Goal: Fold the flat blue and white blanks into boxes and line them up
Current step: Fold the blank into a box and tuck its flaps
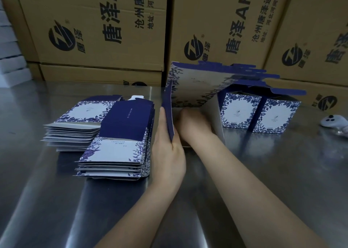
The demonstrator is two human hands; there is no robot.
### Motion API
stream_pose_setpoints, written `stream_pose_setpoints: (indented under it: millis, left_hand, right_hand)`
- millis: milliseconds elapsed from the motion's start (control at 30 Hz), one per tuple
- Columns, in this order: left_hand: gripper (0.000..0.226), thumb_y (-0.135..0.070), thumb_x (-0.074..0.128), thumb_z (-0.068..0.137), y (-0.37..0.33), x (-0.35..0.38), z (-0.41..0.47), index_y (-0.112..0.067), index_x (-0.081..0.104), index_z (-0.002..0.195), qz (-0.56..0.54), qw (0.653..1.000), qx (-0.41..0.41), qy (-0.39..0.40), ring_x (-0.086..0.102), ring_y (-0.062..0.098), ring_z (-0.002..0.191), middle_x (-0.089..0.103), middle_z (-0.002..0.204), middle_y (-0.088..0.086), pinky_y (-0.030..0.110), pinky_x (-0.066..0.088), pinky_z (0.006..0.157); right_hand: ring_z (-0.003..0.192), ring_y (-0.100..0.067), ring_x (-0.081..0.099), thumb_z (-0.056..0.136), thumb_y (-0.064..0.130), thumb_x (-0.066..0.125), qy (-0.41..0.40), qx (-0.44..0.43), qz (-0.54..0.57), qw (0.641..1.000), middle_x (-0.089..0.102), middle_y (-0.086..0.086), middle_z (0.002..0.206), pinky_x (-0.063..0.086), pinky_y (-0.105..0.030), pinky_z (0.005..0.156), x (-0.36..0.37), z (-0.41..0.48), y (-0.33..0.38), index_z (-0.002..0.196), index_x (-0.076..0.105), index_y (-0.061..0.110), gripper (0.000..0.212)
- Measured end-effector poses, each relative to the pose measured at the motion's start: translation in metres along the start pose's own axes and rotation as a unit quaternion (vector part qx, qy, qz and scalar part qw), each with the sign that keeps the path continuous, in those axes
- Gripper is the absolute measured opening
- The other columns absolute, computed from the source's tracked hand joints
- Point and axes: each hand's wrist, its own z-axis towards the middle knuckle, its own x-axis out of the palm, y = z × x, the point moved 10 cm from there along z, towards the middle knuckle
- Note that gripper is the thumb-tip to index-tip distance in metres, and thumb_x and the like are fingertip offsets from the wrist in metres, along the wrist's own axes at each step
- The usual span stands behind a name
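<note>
At the far left edge sit some white trays [9, 40], stacked up. Big brown cartons [94, 31] stand along the far side of the shiny metal desk [263, 172].

On the left part of the desk lie the flat blue and white blanks in two piles. The far pile [75, 127] is lower. The near pile [116, 146] is taller and partly lies over it.

Just right of the near pile is the left hand [167, 153]. Its arm comes up from the near edge. Its fingers [162, 119] and thumb pinch the dark blue side wall of the half-folded box [197, 85], with the fingers on the outside and the thumb on the inside. The hand stands on its edge on the desk.

The half-folded box stands in the middle of the desk, open toward the near side, with its flaps sticking up at the far end.

The right hand [195, 127] reaches inside this box, low down by the bottom. Its arm comes in from the near right. Only the back of the hand shows, so I cannot tell if it grips anything.

To the right, two finished boxes [239, 112] stand side by side, touching, tops open.

At the far right lies a white controller [333, 120].
</note>
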Motion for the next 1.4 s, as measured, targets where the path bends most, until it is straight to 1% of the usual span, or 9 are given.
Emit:
stream_pose_setpoints:
  millis: [100,267,367,567,767,933,1000,1300,1400]
  left_hand:
    - [0.054,-0.041,0.03,0.1,-0.001,-0.001,0.0,-0.04,0.025,0.154,0.001,1.0,-0.009,-0.005,0.044,0.02,0.137,0.047,0.151,-0.001,0.039,0.036,0.114]
    - [0.053,-0.03,0.035,0.105,0.0,0.003,0.0,-0.047,0.022,0.153,0.01,1.0,-0.003,0.009,0.038,-0.007,0.131,0.039,0.152,-0.021,-0.004,0.025,0.093]
    - [0.053,-0.03,0.035,0.104,-0.001,0.002,0.001,-0.044,0.022,0.154,0.017,1.0,-0.005,0.01,0.03,-0.017,0.124,0.036,0.153,-0.022,-0.013,0.016,0.085]
    - [0.052,-0.031,0.033,0.103,-0.002,-0.003,0.001,-0.036,0.026,0.154,0.011,1.0,-0.012,-0.006,0.045,0.022,0.137,0.047,0.151,-0.001,0.042,0.037,0.112]
    - [0.05,-0.028,0.036,0.105,-0.002,-0.004,0.002,-0.033,0.03,0.154,0.025,0.999,-0.008,-0.02,0.037,0.012,0.139,0.043,0.154,-0.007,0.006,0.024,0.102]
    - [0.056,-0.036,0.03,0.099,-0.006,-0.004,0.001,-0.035,0.025,0.155,0.021,1.0,-0.013,-0.003,0.042,0.02,0.139,0.045,0.153,-0.003,0.041,0.036,0.113]
    - [0.053,-0.029,0.032,0.103,-0.007,-0.006,0.002,-0.035,0.025,0.155,0.021,1.0,-0.015,-0.011,0.043,0.02,0.138,0.045,0.152,-0.002,0.043,0.036,0.112]
    - [0.05,-0.034,0.032,0.102,-0.002,-0.007,0.003,-0.031,0.034,0.152,0.037,0.999,-0.035,-0.019,0.049,0.022,0.13,0.053,0.145,0.002,0.021,0.036,0.095]
    - [0.052,-0.035,0.031,0.102,-0.003,-0.007,0.002,-0.033,0.03,0.154,0.033,0.999,-0.039,-0.014,0.047,0.023,0.134,0.05,0.148,0.001,0.035,0.04,0.107]
  right_hand:
    - [0.094,-0.026,0.058,0.1,0.024,0.043,0.046,0.012,-0.024,0.999,0.059,-0.009,0.103,0.051,-0.034,0.082,0.008,0.0,-0.003,0.097,0.056,0.013,0.017]
    - [0.08,-0.022,0.049,0.101,0.025,0.042,0.124,-0.005,-0.06,0.99,0.054,-0.009,0.094,0.041,-0.029,0.073,0.021,-0.002,-0.002,0.079,0.049,0.015,0.025]
    - [0.087,-0.025,0.054,0.1,0.024,0.043,0.132,-0.003,-0.054,0.99,0.06,-0.013,0.109,0.042,-0.029,0.074,0.023,-0.003,-0.003,0.096,0.057,0.008,0.022]
    - [0.092,-0.024,0.061,0.099,0.022,0.042,0.009,0.049,-0.031,0.998,0.062,-0.012,0.114,0.043,-0.026,0.067,0.002,-0.001,-0.015,0.107,0.06,0.012,0.022]
    - [0.104,-0.03,0.06,0.099,0.024,0.045,0.068,0.046,-0.037,0.996,0.062,-0.014,0.117,0.049,-0.031,0.082,0.015,0.001,-0.016,0.116,0.06,0.009,0.028]
    - [0.066,-0.017,0.054,0.096,0.021,0.045,-0.052,0.037,-0.011,0.998,0.06,-0.006,0.084,0.036,-0.024,0.052,-0.008,-0.002,-0.013,0.077,0.055,0.015,0.023]
    - [0.054,-0.012,0.041,0.095,0.023,0.047,-0.068,0.017,0.004,0.998,0.045,0.001,0.063,0.03,-0.025,0.046,-0.011,-0.001,-0.006,0.06,0.041,0.022,0.036]
    - [0.061,-0.013,0.042,0.099,0.022,0.043,0.13,-0.068,-0.052,0.988,0.039,0.005,0.067,0.036,-0.027,0.062,0.029,-0.002,0.017,0.065,0.036,0.023,0.035]
    - [0.059,-0.012,0.042,0.099,0.021,0.045,0.108,-0.074,-0.007,0.991,0.044,0.003,0.066,0.032,-0.024,0.051,0.022,-0.004,0.02,0.065,0.041,0.022,0.035]
